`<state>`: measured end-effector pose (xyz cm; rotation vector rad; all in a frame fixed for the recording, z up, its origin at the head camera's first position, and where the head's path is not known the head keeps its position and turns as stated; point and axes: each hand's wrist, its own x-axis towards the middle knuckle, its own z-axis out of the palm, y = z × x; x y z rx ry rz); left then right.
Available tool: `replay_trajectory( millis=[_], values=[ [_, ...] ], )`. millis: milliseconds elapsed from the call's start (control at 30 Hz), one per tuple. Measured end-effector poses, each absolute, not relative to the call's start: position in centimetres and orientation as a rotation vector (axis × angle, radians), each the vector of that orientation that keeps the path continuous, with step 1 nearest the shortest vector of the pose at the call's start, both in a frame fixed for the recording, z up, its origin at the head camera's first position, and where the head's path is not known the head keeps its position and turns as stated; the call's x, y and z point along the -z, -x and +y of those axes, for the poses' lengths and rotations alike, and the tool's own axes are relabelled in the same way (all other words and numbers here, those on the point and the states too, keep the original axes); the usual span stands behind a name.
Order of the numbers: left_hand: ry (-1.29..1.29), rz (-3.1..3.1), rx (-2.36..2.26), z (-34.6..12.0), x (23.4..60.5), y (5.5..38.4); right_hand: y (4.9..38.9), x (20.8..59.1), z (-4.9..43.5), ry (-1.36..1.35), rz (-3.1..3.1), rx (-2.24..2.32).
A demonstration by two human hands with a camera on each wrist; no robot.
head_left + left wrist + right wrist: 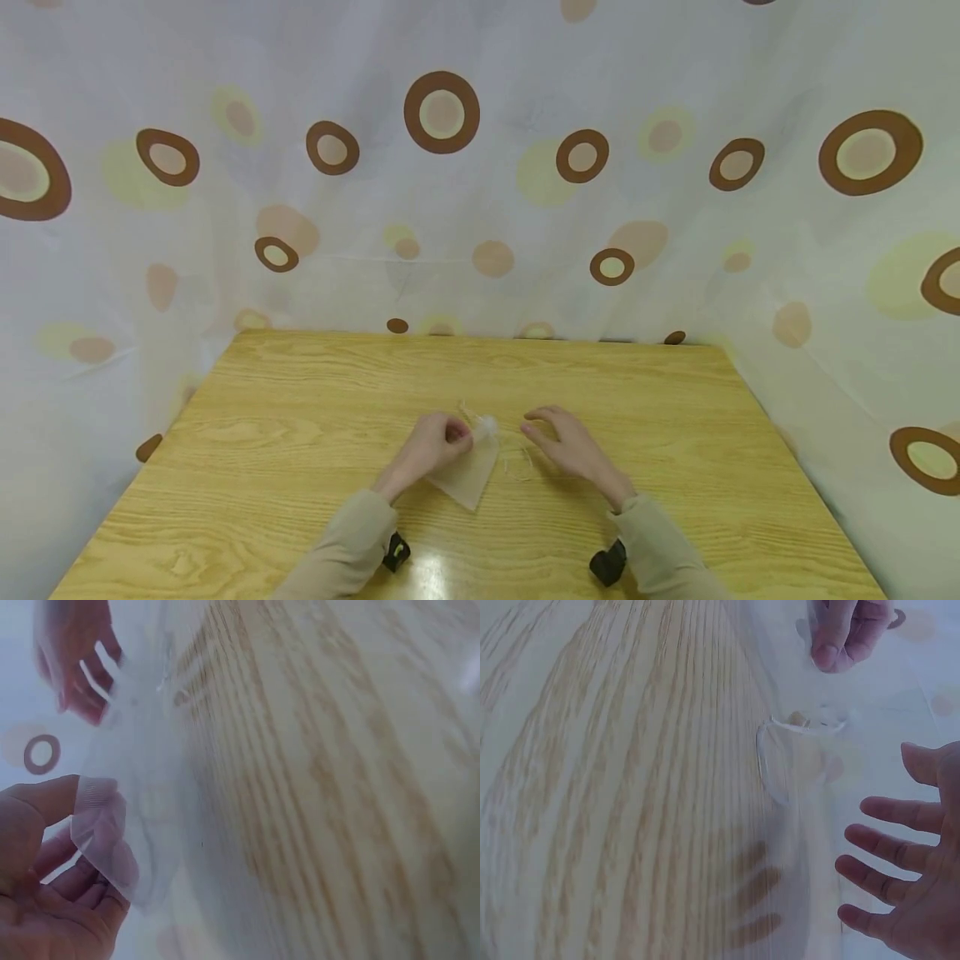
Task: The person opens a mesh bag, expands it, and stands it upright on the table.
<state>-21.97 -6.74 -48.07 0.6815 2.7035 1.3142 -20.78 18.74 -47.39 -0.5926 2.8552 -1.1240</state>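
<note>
A white wall covering (442,200) with brown-ringed spots is surrounding a wood-grained table (300,392) on three sides. Two beige sleeves (341,542) are reaching in over its near side. The right hand (567,446) is hovering with fingers spread wide, just beside the pouch. The left hand (429,443) is pinching the edge of a sheer whitish pouch (468,479) between thumb and fingers. That pouch is hanging between the hands — nearer the left one — and bunching at its far end; whether it is touching the tabletop, I cannot tell. Black wrist devices (608,564) are sitting by the cuffs. A thin pale cord (760,754) is looping out toward the right hand.
</note>
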Motion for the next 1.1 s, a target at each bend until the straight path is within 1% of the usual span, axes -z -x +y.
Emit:
replay_trajectory(
  millis=[567, 767, 933, 1100],
  values=[
    [-0.874, 2.75, -1.469, -5.8, 48.3, 21.4, 20.5, 46.6, 17.1, 0.597, 2.761, 1.423],
    [-0.888, 2.713, -1.613, -5.6, 48.4, 21.1, 20.5, 46.4, 16.9, 0.611, 2.704, 1.604],
    [-0.969, 2.622, -1.775, -5.2, 48.6, 21.0, 20.6, 46.3, 16.9, 0.607, 2.559, 1.812],
    [-0.992, 2.659, -1.838, -5.0, 48.7, 21.1, 20.5, 46.1, 16.8, 0.616, 2.467, 1.891]
  ],
)
